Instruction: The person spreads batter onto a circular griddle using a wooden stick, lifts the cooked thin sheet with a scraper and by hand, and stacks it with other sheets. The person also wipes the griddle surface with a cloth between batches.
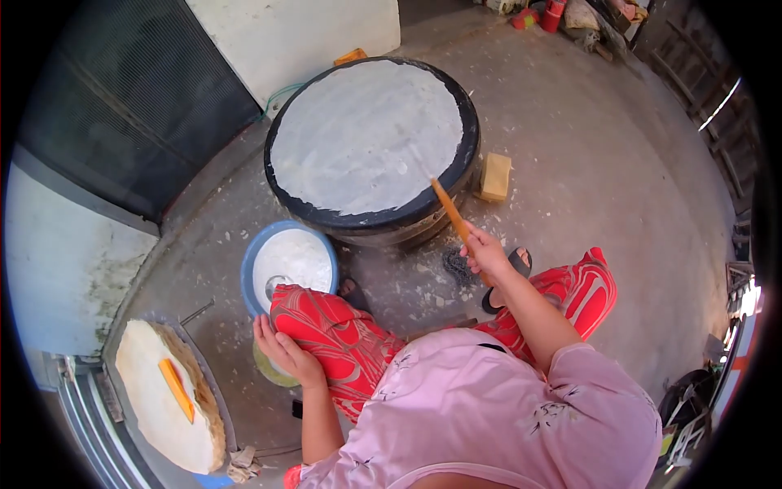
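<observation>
A round black griddle (281,175) stands ahead, with a wide layer of pale batter (366,134) spread over most of its top. My right hand (484,251) is closed round a wooden stick (450,209), whose far end touches the griddle's near right edge. Beside my knee, my left hand (285,353) holds nothing, its fingers stretched out. Just beyond it sits a blue basin (248,277) of white batter (293,259), with something round and shiny partly sunk in it. A greenish round container (271,372) shows partly under my left hand.
At the lower left lies a stack of thin round sheets (151,399) with an orange scraper (176,391) on top. A yellow block (495,178) stands right of the griddle. Dark mesh (461,266) lies near my feet. A red container (553,15) stands far back.
</observation>
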Action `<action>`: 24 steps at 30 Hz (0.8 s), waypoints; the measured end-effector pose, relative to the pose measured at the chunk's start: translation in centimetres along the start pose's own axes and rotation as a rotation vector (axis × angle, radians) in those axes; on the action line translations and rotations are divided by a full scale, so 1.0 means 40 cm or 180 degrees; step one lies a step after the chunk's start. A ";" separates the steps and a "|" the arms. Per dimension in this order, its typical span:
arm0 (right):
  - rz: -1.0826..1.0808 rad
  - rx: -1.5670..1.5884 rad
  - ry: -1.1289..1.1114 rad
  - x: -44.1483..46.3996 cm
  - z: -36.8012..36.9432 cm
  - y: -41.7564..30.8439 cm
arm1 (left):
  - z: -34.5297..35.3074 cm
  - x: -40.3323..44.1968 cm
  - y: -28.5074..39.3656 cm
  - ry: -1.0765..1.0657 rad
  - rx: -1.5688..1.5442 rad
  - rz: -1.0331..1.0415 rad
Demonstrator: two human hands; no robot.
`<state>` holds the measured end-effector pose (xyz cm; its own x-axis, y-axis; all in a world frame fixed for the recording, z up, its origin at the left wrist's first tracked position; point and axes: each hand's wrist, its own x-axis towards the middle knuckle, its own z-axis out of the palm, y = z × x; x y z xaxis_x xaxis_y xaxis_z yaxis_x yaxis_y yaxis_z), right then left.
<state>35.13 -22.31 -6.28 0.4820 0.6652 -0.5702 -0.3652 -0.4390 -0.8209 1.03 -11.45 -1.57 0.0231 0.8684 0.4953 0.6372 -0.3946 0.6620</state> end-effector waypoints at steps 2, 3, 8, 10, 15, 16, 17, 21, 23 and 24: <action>-0.0358 0.0326 0.0385 -0.004 0.000 0.022 | -0.004 -0.001 0.001 -0.0019 -0.0013 0.0000; -0.0358 0.0338 0.0398 0.011 -0.008 0.050 | -0.004 -0.001 0.000 -0.0013 -0.0042 -0.0008; -0.2136 -0.3275 0.1149 0.009 -0.011 0.086 | -0.002 -0.004 -0.007 -0.0022 -0.0073 -0.0025; -0.1967 -0.3320 0.1076 -0.011 0.021 0.079 | 0.000 -0.003 -0.008 -0.0008 -0.0078 0.0018; -0.1866 -0.3066 0.0708 -0.032 0.019 0.163 | -0.002 -0.004 -0.005 -0.0009 -0.0120 0.0005; -0.2017 -0.2286 0.0516 -0.036 0.009 0.164 | 0.000 -0.003 -0.005 -0.0006 -0.0184 -0.0034; -0.2139 -0.1505 0.0316 -0.039 0.003 0.164 | 0.001 -0.003 -0.005 -0.0008 -0.0190 -0.0035; -0.0236 0.0189 0.0614 -0.047 -0.039 0.083 | -0.005 -0.005 -0.001 -0.0028 -0.0149 -0.0049; -0.0315 0.0389 0.0654 -0.028 -0.030 0.061 | -0.005 -0.002 0.002 -0.0070 -0.0178 -0.0050; -0.0404 0.0576 0.0672 -0.013 -0.031 0.048 | -0.006 -0.002 -0.001 -0.0089 -0.0165 -0.0051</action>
<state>35.17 -24.26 -7.59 0.6807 0.5594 -0.4730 -0.4183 -0.2332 -0.8778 0.84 -11.59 -1.50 0.0351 0.8825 0.4690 0.5971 -0.3948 0.6983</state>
